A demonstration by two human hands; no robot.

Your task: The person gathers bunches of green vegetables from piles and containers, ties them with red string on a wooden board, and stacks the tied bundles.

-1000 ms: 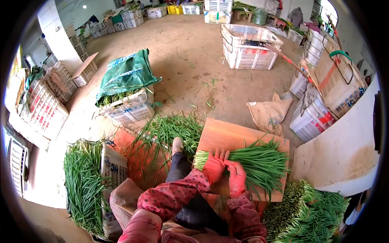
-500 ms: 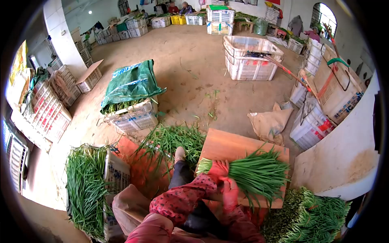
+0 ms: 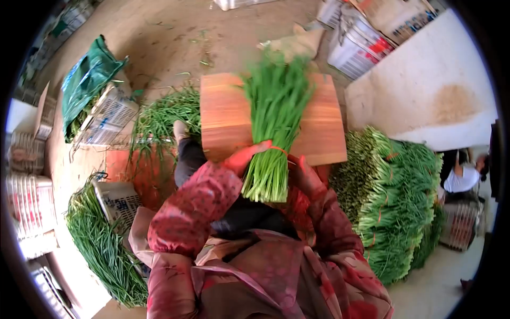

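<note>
A thick bunch of garlic chives [image 3: 279, 114] is held upright over the wooden board [image 3: 223, 117], leaf tips away from me and pale cut stems towards my lap. An orange-red band [image 3: 278, 149] circles it above the stems. My left hand [image 3: 248, 157], in a reddish glove, is closed on the bunch's left side, its thumb at the band. On the right side, my right hand [image 3: 307, 175], also gloved, is closed against the stems, its fingers partly hidden behind them. The leaf tips are blurred by motion.
Banded bunches are stacked [image 3: 396, 207] at my right beside a pale panel [image 3: 419, 90]. Loose chives [image 3: 170, 114] lie on the floor by my foot. At left stand a chive-filled crate [image 3: 118, 199] and a crate under a green sack [image 3: 90, 80].
The bunch has been lifted from lying across the board and turned so its leaves point away from me. An orange-red band now shows around it. My view has tilted down.
</note>
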